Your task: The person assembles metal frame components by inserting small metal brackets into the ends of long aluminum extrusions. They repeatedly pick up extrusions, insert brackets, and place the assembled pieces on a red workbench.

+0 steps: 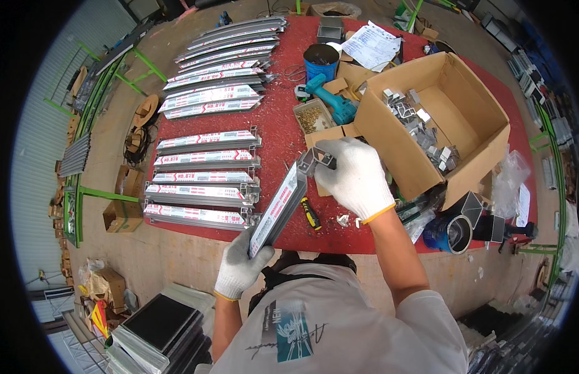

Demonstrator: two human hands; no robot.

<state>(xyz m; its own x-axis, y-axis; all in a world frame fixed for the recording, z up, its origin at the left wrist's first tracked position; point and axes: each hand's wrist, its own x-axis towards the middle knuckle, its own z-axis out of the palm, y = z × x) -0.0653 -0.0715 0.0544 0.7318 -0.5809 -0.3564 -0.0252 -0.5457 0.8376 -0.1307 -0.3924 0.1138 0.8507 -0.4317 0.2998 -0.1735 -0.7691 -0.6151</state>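
A grey metal profile (281, 205) with printed protective film slants in front of me. My left hand (245, 262), in a white work glove with a grey palm, grips its lower end. At its upper end, my gloved right hand (352, 175) holds a metal corner bracket (312, 161), which meets the profile's mitred end; how far it is inserted is hard to tell. To the left lie several similar film-covered profiles (203, 161) in two groups. A yellow and black screwdriver (311, 214) rests below the right hand on the red table (280, 126).
Cut metal pieces fill part of an open cardboard box (471, 107) at right. Near it are a teal cordless power tool (334, 99), a tray of small screws (312, 117), a blue bucket (321, 61) and a paper sheet (372, 46). A blue can (447, 233) stands at the near edge.
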